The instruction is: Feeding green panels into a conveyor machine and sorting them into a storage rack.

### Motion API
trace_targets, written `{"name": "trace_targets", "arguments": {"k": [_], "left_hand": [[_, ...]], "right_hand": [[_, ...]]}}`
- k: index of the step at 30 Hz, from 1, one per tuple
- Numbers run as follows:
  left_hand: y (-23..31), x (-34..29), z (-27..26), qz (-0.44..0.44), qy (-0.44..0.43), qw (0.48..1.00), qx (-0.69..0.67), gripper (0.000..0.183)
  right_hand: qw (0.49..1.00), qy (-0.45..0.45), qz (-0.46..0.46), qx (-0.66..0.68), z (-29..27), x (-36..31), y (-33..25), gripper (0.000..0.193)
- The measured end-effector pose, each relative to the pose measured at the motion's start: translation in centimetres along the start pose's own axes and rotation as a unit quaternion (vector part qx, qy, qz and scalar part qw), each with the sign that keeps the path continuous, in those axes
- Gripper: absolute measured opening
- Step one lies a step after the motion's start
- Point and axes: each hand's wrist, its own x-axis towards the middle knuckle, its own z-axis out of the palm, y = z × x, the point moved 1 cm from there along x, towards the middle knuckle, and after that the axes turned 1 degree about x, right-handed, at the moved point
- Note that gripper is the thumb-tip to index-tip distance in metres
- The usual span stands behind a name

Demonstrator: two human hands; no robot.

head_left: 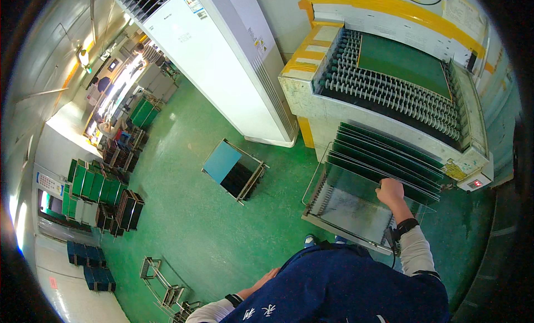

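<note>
While the head view looks down, your right hand (391, 192) is clamped on the front green board (356, 170), in the metal rack (345, 230) beside the roller machine (303, 95); your left hand (267, 278), by your navy apron (356, 284), I can't tell.

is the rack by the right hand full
Partly filled: the rack holds green panels at its far side, its near base showing.

We observe several thin, dark-green panels (389, 150) standing on edge, roughly parallel, narrowly spaced, in the far part of a metal rack (334, 227). We record the rack as grey, open-topped, toothed along its sides.
</note>
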Motion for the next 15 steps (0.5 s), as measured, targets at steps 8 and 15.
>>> {"name": "trace_targets", "arguments": {"k": [8, 15], "left_hand": [[-0.02, -0.21, 0.11, -0.003, 0.0, 1.0, -0.001, 0.061], [-0.01, -0.08, 0.11, -0.005, -0.001, 1.0, -0.004, 0.061]], "right_hand": [[1.0, 0.003, 0.007, 0.001, 0.39, 0.28, 0.19, 0.034], [1.0, 0.001, 0.002, 0.001, -0.04, -0.03, -0.02, 0.034]]}}
